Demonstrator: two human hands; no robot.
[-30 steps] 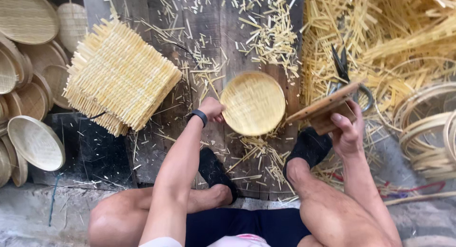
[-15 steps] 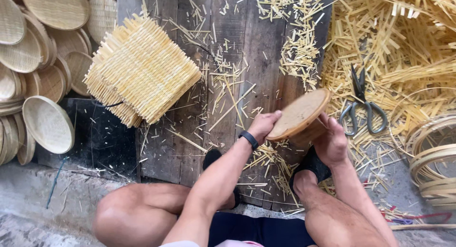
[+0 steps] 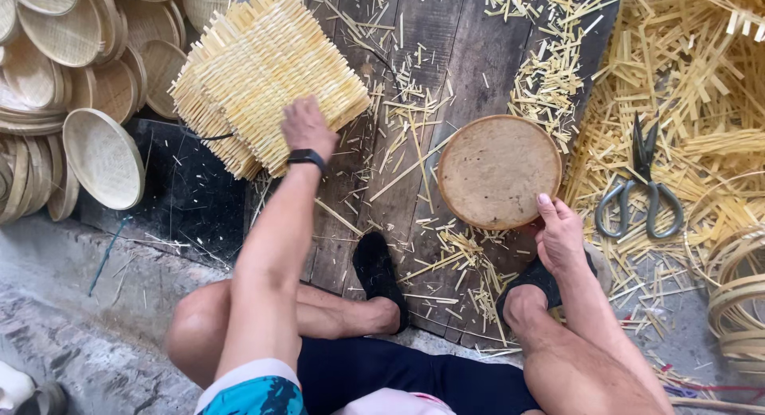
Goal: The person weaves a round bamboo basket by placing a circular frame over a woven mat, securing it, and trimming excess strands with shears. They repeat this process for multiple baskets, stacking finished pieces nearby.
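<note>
Left hand [image 3: 307,128] lies flat on the stack of square pale woven bamboo mats [image 3: 263,76], far left: light, springy, best gripped at an edge. Right hand [image 3: 560,236] grips the stiff round wooden disc's [image 3: 498,170] near rim.

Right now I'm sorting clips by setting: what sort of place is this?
Most likely a bamboo basket-weaving workshop, worked on the floor. Stacked round woven trays, a pile of square woven mats, heaps of bamboo strips and scissors lie around the plank floor.
</note>
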